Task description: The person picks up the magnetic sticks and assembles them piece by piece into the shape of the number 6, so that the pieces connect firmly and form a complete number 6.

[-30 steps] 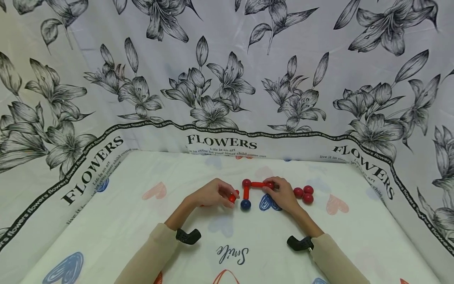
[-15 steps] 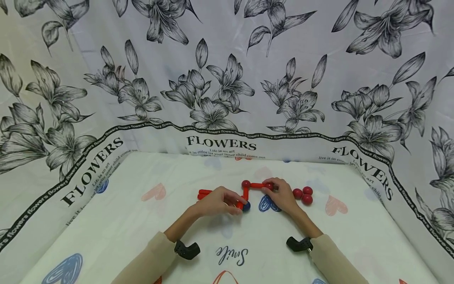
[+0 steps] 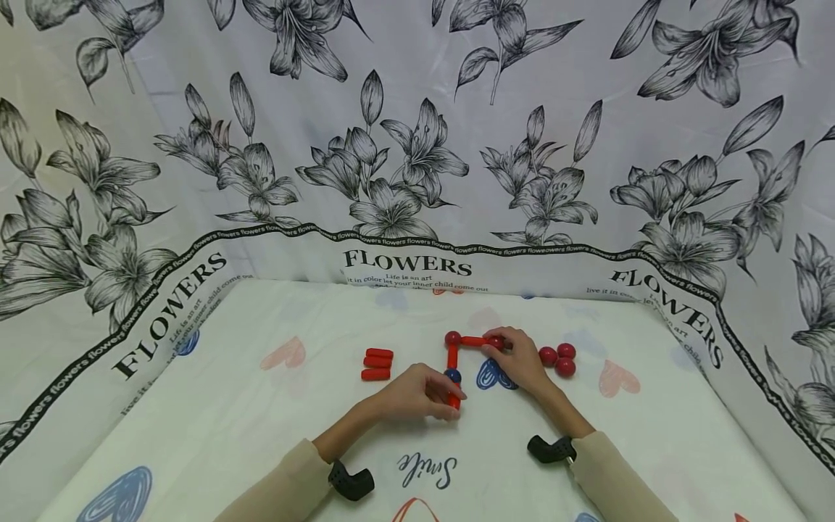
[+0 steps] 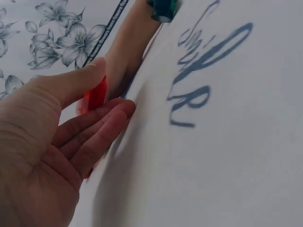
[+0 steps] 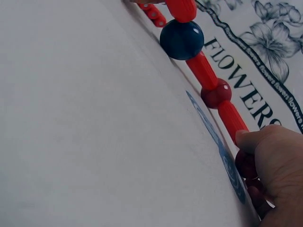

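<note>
Pinching a stubby red rod (image 3: 454, 401) whose far end meets the blue ball (image 3: 453, 375) just ahead, the left grip (image 3: 416, 395) should find it light, stiff and slightly slippery, best held mid-length, while the right grip (image 3: 520, 361) holds the red end ball (image 3: 496, 341).

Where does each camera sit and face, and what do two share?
Head: on the head, facing forward and down; left hand, right hand and sleeves show.
Left wrist: on that wrist, facing the red stick; left hand and right forearm show.
Right wrist: on that wrist, facing the blue ball; right hand mainly shows.
Head and right wrist share the blue ball.
</note>
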Available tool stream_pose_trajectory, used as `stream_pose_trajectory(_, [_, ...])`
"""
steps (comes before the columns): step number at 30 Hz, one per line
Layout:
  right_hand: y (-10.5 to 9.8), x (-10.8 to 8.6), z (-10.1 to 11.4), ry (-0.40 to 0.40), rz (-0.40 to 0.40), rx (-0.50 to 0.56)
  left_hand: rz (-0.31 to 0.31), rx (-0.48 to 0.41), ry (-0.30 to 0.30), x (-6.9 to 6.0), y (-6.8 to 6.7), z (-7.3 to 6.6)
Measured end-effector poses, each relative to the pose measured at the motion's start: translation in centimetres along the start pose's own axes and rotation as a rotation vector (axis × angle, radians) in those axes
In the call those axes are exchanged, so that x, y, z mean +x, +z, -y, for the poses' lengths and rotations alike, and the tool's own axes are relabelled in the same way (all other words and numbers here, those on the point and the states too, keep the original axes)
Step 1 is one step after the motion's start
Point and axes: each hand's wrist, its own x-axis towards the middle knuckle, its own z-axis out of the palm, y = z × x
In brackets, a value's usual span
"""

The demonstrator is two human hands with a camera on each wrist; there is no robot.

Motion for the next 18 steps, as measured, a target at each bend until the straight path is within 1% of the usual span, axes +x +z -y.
stream_pose_trajectory(2, [0.0, 0.0, 0.0, 0.004, 0.004, 0.002, 0.001, 0.006, 0.0, -0.1, 0.2, 0.0])
stream_pose_trajectory(7, [0.0, -0.1, 0.1, 0.003, 0.008, -0.001, -0.019, 0.0, 0.006, -0.2, 0.3, 0.4])
stream_pose_trajectory(10, [0.1, 0.0, 0.0, 0.002, 0.016, -0.009, -0.024, 0.019, 0.014, -0.1, 0.3, 0.7])
stream_pose_trajectory(16, [0.1, 0.8, -0.1, -0.003, 0.031, -0.037, -0.051, 0.133, 0.065, 0.2, 0.1, 1.2])
stream_pose_trajectory(18, [0.0, 1.2, -0.2, 0.0, 0.034, -0.031, -0.058, 0.167, 0.078, 0.4, 0.0, 1.4])
